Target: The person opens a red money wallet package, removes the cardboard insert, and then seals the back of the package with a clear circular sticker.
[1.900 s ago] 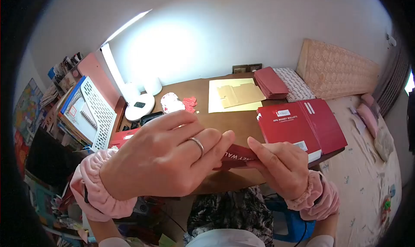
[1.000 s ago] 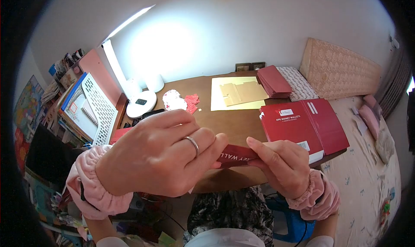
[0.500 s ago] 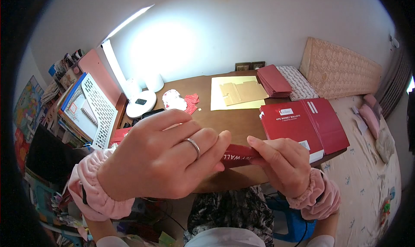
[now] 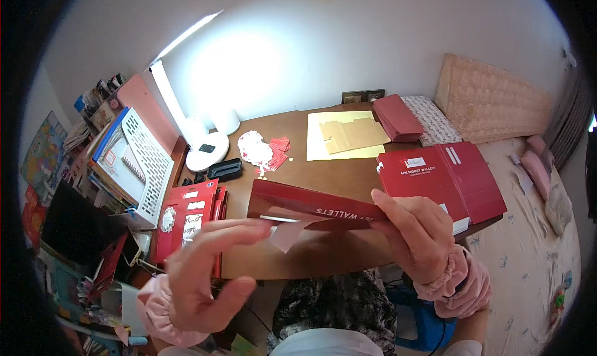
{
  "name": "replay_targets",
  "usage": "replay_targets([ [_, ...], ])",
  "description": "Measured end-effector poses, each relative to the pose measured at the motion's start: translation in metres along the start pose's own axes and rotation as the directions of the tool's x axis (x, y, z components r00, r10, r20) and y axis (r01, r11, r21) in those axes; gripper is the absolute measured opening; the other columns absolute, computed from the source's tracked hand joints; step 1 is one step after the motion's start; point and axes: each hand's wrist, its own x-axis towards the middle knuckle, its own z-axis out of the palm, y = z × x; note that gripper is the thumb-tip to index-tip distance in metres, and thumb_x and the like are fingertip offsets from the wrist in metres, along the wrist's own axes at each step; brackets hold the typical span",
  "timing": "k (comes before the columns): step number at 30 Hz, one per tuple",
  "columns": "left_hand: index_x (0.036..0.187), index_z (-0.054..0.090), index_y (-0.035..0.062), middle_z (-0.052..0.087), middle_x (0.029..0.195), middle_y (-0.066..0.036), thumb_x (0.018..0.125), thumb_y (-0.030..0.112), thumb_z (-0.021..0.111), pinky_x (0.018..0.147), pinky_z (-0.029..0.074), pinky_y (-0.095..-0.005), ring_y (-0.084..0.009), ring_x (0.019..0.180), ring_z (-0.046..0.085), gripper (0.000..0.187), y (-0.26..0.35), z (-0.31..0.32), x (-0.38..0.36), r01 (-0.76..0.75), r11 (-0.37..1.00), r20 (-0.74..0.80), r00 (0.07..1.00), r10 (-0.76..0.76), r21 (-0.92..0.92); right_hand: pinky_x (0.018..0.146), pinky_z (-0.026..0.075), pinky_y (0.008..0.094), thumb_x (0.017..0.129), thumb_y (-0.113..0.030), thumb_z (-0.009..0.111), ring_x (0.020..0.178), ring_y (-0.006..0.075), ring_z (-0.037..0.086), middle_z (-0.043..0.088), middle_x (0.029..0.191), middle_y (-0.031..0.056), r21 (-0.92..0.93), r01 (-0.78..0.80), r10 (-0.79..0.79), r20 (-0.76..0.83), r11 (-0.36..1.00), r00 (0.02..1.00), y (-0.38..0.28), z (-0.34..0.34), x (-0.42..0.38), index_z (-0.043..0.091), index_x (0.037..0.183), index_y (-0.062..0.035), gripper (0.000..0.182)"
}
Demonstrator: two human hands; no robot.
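My right hand [image 4: 418, 231] pinches the right end of a red cardboard packet [image 4: 298, 197] printed with upside-down "WALLETS" lettering. The packet is held edge-on above the desk, its long narrow side towards me. From its lower left side a pale paper flap [image 4: 288, 236] hangs down. My left hand [image 4: 208, 275], slightly blurred, is open with thumb and fingers apart. Its fingertips lie close to the packet's lower left edge and the flap; whether they touch cannot be made out.
On the brown desk [image 4: 261, 256], finished-looking red packets [image 4: 177, 219] lie left and flat red money-wallet cards [image 4: 413, 175] right. Behind are a tan card piece [image 4: 348, 135], maroon stack [image 4: 398, 119], red-white cutouts [image 4: 255, 147], black case [image 4: 225, 169] and desk lamp [image 4: 208, 150].
My left hand has let go of the packet's left end and moved left and down, its fingers spreading. The packet's long side and pale flap have come into view. My right hand still holds on.
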Motion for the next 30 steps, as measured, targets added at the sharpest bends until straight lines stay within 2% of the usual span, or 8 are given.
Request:
replay_targets([
  [2, 0.132, 0.049, -0.0109, 0.053, 0.136, -0.026, 0.092, 0.014, 0.065, 0.105, 0.042, -0.0394, -0.0340, 0.127, 0.054, 0.050, -0.005, 0.013, -0.007, 0.236, 0.945, 0.102, 0.971, -0.218, -0.225, 0.061, 0.050, 0.0315, 0.074, -0.007, 0.078, 0.074, 0.0203, 0.066, 0.069, 0.091, 0.0075, -0.017, 0.021, -0.022, -0.048, 1.000, 0.999, -0.002, 0.002, 0.002, 0.068, 0.119, 0.0001, 0.047],
  [3, 0.143, 0.034, -0.0107, 0.043, 0.146, -0.025, 0.093, 0.013, 0.064, 0.113, 0.033, -0.0400, -0.0345, 0.139, 0.041, 0.063, -0.008, 0.013, -0.007, 0.307, 0.914, 0.217, 0.943, -0.253, -0.266, 0.061, 0.050, 0.0315, 0.074, -0.007, 0.078, 0.074, 0.0203, 0.066, 0.069, 0.091, 0.0075, -0.008, 0.024, -0.025, -0.046, 1.000, 0.999, -0.003, 0.004, 0.001, 0.068, 0.119, 0.0001, 0.047],
  [4, 0.143, 0.034, -0.0107, 0.043, 0.146, -0.025, 0.093, 0.013, 0.064, 0.113, 0.033, -0.0400, -0.0345, 0.139, 0.041, 0.063, -0.013, 0.019, -0.007, 0.310, 0.914, 0.210, 0.943, -0.260, -0.262, 0.061, 0.050, 0.0312, 0.074, -0.007, 0.077, 0.075, 0.0201, 0.066, 0.069, 0.091, 0.0071, -0.007, 0.038, -0.038, -0.044, 0.999, 0.998, -0.004, 0.005, 0.001, 0.068, 0.119, 0.0002, 0.046],
  [6, 0.143, 0.034, -0.0101, 0.041, 0.148, -0.023, 0.094, 0.007, 0.062, 0.115, 0.029, -0.0399, -0.0306, 0.140, 0.040, 0.059, -0.023, 0.042, -0.004, 0.249, 0.622, 0.142, 0.966, -0.218, -0.742, 0.061, 0.050, 0.0309, 0.075, -0.007, 0.077, 0.075, 0.0198, 0.066, 0.069, 0.091, 0.0068, 0.001, 0.060, -0.060, -0.042, 0.998, 0.997, -0.007, 0.007, 0.001, 0.068, 0.119, 0.0003, 0.045],
  [7, 0.142, 0.037, -0.0100, 0.045, 0.145, -0.021, 0.095, 0.001, 0.060, 0.115, 0.029, -0.0390, -0.0277, 0.139, 0.041, 0.054, -0.025, 0.050, -0.004, 0.218, 0.520, 0.116, 0.968, -0.221, -0.826, 0.061, 0.050, 0.0306, 0.075, -0.007, 0.078, 0.075, 0.0193, 0.066, 0.069, 0.091, 0.0061, -0.019, 0.067, -0.067, -0.027, 0.998, 0.997, -0.009, 0.007, -0.001, 0.068, 0.119, -0.0001, 0.046],
  [11, 0.134, 0.050, -0.0102, 0.058, 0.132, -0.017, 0.092, -0.006, 0.063, 0.109, 0.039, -0.0338, -0.0213, 0.127, 0.052, 0.044, -0.042, 0.060, -0.004, 0.343, 0.513, 0.185, 0.924, -0.334, -0.787, 0.062, 0.050, 0.0290, 0.074, -0.007, 0.075, 0.077, 0.0173, 0.066, 0.068, 0.092, 0.0038, -0.056, 0.094, -0.094, 0.000, 0.994, 0.996, -0.010, 0.007, -0.009, 0.069, 0.120, -0.0024, 0.047],
  [17, 0.128, 0.058, -0.0065, 0.062, 0.129, -0.011, 0.090, -0.011, 0.064, 0.105, 0.044, -0.0311, -0.0171, 0.121, 0.056, 0.039, -0.041, 0.078, 0.005, 0.247, 0.485, 0.126, 0.955, -0.269, -0.839, 0.064, 0.050, 0.0284, 0.071, -0.009, 0.066, 0.082, 0.0155, 0.064, 0.065, 0.098, 0.0018, -0.035, 0.161, -0.160, 0.033, 0.986, 0.987, -0.007, 0.004, -0.011, 0.070, 0.121, -0.0085, 0.050],
  [30, 0.130, 0.058, 0.0005, 0.063, 0.128, -0.009, 0.089, -0.009, 0.067, 0.102, 0.047, -0.0317, -0.0166, 0.121, 0.057, 0.043, -0.052, 0.085, -0.001, 0.205, 0.461, 0.095, 0.963, -0.251, -0.864, 0.065, 0.050, 0.0286, 0.073, -0.008, 0.070, 0.081, 0.0160, 0.064, 0.067, 0.099, 0.0026, -0.022, 0.157, -0.156, 0.053, 0.987, 0.986, -0.007, 0.003, -0.010, 0.070, 0.121, -0.0090, 0.048],
])
